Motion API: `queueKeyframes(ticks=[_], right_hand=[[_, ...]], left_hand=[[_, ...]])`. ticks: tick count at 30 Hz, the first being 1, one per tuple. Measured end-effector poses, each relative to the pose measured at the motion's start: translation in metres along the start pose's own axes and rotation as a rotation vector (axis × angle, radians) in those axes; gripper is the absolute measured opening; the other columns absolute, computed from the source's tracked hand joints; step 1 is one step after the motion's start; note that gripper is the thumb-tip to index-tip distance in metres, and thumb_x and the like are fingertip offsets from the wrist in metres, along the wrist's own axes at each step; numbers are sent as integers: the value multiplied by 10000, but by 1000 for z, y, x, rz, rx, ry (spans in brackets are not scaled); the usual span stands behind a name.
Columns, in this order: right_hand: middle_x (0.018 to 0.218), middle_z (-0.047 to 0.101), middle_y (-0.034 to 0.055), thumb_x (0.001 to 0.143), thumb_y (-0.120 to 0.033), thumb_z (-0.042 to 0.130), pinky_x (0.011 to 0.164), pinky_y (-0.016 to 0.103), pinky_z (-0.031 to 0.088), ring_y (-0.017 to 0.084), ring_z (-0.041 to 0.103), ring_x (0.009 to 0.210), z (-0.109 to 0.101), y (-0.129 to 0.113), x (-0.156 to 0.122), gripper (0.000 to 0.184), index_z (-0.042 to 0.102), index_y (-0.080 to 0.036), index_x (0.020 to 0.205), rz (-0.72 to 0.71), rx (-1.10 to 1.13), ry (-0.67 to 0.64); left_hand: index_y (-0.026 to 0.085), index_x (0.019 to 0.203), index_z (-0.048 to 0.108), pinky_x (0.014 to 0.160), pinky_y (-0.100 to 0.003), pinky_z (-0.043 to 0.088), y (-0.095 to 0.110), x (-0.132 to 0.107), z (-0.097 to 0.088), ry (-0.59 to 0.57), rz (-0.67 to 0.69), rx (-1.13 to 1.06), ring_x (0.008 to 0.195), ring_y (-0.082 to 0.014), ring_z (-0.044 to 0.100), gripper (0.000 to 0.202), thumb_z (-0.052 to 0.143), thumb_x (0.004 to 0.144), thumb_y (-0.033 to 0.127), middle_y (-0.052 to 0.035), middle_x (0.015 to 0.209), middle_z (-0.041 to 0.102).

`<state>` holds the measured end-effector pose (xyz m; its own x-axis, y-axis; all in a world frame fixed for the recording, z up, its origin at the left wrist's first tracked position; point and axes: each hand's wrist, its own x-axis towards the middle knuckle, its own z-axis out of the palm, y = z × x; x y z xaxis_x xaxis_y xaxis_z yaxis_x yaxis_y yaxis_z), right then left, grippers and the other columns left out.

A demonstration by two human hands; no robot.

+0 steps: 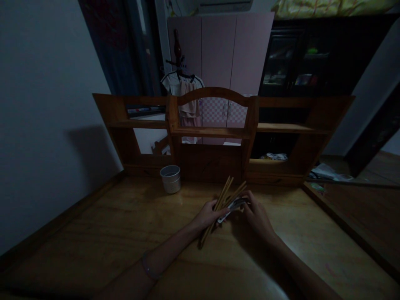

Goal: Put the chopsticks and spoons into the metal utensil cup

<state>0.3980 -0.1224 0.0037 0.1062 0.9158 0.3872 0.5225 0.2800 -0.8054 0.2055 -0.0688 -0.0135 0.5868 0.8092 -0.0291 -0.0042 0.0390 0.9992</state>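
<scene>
My left hand (210, 216) is closed around a bundle of brown wooden chopsticks (223, 196), which fan out at their far ends above the table. Crossing them in the same grip are several shiny metal pieces that look like spoons (233, 205), overlapping so that I cannot tell them apart. My right hand (254, 211) has its fingers curled on the far right end of these metal pieces. To the left, apart from both hands, a grey cylindrical holder (171, 179) stands upright on the table.
The wooden table (125, 233) spreads under both hands. At its back stands a wooden shelf rack (212, 132) with open compartments. A wall (46, 125) borders the left side, and a raised wooden edge (343, 225) runs along the right. Clothes (184, 89) hang behind the rack.
</scene>
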Motion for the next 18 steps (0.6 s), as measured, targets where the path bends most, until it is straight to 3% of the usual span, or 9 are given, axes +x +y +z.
queueKeyframes(ticks=[8, 18], right_hand=[[939, 673, 45, 910, -286, 409, 728, 315, 493, 191, 644, 777, 2, 8, 0, 204, 534, -218, 1057, -3, -75, -22], [951, 677, 43, 849, -220, 471, 699, 301, 475, 188, 621, 778, 4, 9, 0, 244, 586, -208, 1064, -64, -185, -94]], left_hand=[[126, 1058, 594, 360, -161, 376, -10, 6, -3, 4, -13, 16, 379, -64, 479, 518, 703, 719, 502, 0, 622, 618], [125, 1050, 612, 427, -199, 470, -13, 6, -2, 29, 7, 28, 506, -121, 601, 477, 686, 742, 481, -31, 714, 640]])
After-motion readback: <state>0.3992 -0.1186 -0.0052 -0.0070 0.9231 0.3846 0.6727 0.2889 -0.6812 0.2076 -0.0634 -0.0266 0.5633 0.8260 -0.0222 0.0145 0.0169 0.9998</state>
